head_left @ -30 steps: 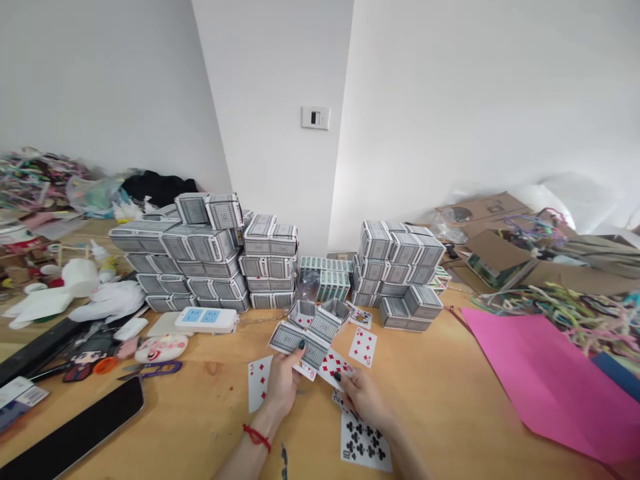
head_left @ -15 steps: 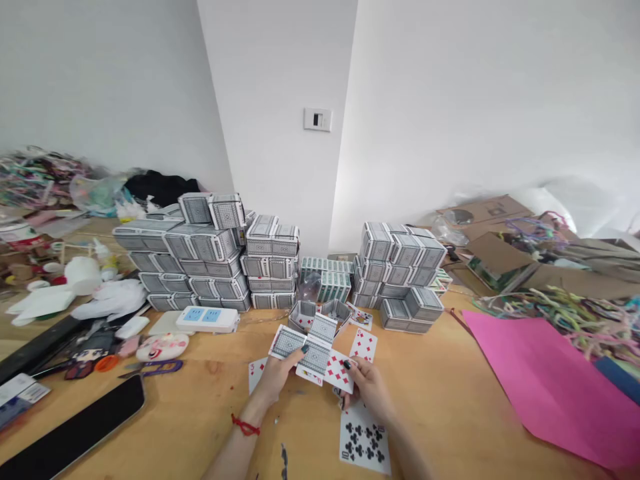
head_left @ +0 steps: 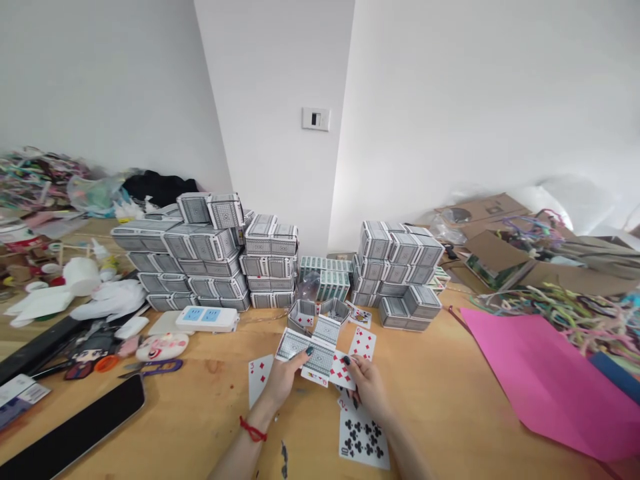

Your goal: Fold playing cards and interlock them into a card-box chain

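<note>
Several playing cards (head_left: 320, 358), folded and overlapping in a cross shape with patterned grey backs up, are held above the table between both hands. My left hand (head_left: 287, 375) pinches the left side, thumb on top. On the right, my right hand (head_left: 365, 380) grips a red diamond card (head_left: 343, 371) that sticks out of the cross. Under and around the hands lie a three of diamonds (head_left: 259, 379), another diamond card (head_left: 363, 342) and a ten of clubs (head_left: 364, 437). Just beyond are two open folded-card boxes (head_left: 302, 315).
Stacks of card blocks stand at the back left (head_left: 200, 243) and back right (head_left: 400, 267), with green-patterned packs (head_left: 334, 283) between. A white power strip (head_left: 208, 319), scissors (head_left: 155, 369) and a black phone-like slab (head_left: 75, 433) lie left; a pink sheet (head_left: 540, 380) lies right.
Both hands and the held cards have shifted slightly right in view. More of the three of diamonds shows beside my left hand. The cards are still gripped by both hands.
</note>
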### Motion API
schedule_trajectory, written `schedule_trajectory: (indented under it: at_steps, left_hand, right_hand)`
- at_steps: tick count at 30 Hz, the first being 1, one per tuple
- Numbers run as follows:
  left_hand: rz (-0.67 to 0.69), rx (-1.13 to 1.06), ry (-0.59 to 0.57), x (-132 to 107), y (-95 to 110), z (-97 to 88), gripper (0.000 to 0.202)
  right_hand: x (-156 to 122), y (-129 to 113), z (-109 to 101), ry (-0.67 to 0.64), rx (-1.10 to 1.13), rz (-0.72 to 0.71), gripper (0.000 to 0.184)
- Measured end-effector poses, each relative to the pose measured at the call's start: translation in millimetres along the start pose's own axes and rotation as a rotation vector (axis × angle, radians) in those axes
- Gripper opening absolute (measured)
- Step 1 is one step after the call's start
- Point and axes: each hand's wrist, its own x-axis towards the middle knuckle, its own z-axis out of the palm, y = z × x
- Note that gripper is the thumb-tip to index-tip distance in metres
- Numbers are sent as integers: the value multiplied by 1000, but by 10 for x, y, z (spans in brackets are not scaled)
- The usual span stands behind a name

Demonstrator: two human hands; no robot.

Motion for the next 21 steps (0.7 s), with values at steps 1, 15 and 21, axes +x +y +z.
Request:
schedule_trajectory:
  at_steps: [1, 15, 21]
  left_hand:
    - [2, 2, -1, 0, -7, 6, 32]
    - [33, 57, -29, -77, -29, 106, 28]
    - [19, 55, -46, -76, -27, 117, 32]
  right_hand:
    - [-3, 3, 2, -1, 3, 1, 42]
    - [-18, -16, 50, -8, 62, 27, 44]
    - [-7, 8, 64, 13, 65, 38, 46]
